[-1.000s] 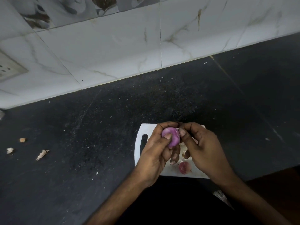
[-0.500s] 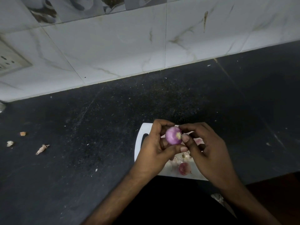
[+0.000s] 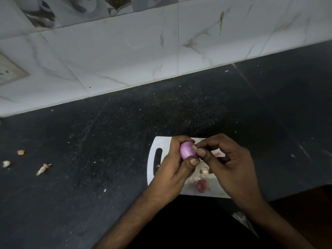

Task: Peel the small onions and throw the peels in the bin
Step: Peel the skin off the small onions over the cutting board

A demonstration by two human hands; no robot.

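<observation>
Since half a second ago, right hand closed in on the onion's tip. Left hand grips small onion above cutting board; right thumb and forefinger pinch its end skin. Step: peeling, probably last scraps. Next: pull skin free, gather peels; bin not visible.

Dark speckled countertop carrying a white cutting board directly beneath the fingers, its handle slot left of them; three peel scraps lie on the counter far to their left.
</observation>
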